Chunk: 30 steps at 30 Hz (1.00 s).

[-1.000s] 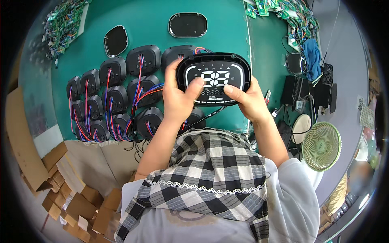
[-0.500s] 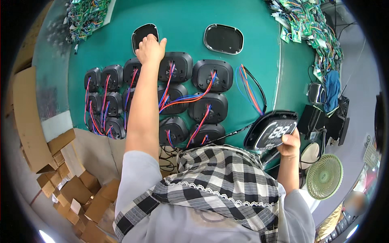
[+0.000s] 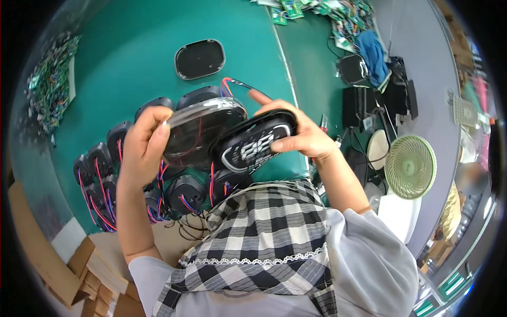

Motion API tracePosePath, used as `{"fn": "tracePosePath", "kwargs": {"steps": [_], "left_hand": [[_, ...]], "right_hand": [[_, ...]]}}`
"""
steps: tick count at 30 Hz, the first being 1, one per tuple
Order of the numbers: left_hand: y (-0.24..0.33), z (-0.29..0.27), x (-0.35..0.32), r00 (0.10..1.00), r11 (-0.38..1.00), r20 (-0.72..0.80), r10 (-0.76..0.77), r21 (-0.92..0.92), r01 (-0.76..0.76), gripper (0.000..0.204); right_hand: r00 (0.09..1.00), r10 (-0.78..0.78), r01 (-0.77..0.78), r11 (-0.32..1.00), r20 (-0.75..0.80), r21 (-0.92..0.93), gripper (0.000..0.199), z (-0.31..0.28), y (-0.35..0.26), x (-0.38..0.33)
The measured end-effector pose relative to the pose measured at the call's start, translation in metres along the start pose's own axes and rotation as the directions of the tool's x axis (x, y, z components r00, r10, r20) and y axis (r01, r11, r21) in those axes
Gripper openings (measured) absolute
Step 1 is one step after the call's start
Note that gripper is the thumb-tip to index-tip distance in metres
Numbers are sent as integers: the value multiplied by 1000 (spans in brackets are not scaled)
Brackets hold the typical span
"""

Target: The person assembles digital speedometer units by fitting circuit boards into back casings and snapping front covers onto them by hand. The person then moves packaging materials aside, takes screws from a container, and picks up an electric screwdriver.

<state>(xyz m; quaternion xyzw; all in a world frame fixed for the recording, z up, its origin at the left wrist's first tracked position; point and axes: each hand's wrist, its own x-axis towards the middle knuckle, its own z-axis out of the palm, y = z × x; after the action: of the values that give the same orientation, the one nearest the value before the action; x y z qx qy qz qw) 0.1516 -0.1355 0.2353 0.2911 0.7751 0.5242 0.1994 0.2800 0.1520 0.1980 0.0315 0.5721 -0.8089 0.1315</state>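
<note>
My left hand (image 3: 142, 145) pinches the left edge of a see-through dark cover (image 3: 191, 134) with a shiny rim, holding it tilted in the air. Beside it, my right hand (image 3: 309, 134) grips a black oval-shaped display unit (image 3: 252, 152), thumb on its face, which bears white digit segments. The cover and the unit overlap in view; whether they touch I cannot tell. Below both lie rows of black rounded housings (image 3: 186, 193) with red and blue wires, partly hidden by my left arm and the held parts.
Another dark cover (image 3: 200, 59) lies on the green table mat (image 3: 142, 31). Heaps of green circuit boards (image 3: 50, 84) sit at the left and far right. To the right are a blue cloth (image 3: 373, 55), a red-handled tool (image 3: 324, 123) and a green fan (image 3: 411, 166). Cardboard (image 3: 39, 248) stands lower left.
My left hand has come back from the far side of the table, bringing a cover. My right hand has brought the display unit inward beside it. The whole view has turned toward the right.
</note>
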Motion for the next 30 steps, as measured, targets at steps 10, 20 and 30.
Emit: {"fn": "tracePosePath", "kwargs": {"steps": [10,20,30], "left_hand": [[-51,74,-32,877,600,-333,-345,-797,-67,28],[-9,98,-16,881,829,-407,-242,-559,-30,38],[-16,109,-21,912,829,-326,-249,-559,27,45]], "right_hand": [[978,137,-76,936,-157,344,67,14,12,-37],[947,252,-130,868,-198,480,63,40,31,-7],[890,290,-164,924,-352,347,64,50,27,-13]]}}
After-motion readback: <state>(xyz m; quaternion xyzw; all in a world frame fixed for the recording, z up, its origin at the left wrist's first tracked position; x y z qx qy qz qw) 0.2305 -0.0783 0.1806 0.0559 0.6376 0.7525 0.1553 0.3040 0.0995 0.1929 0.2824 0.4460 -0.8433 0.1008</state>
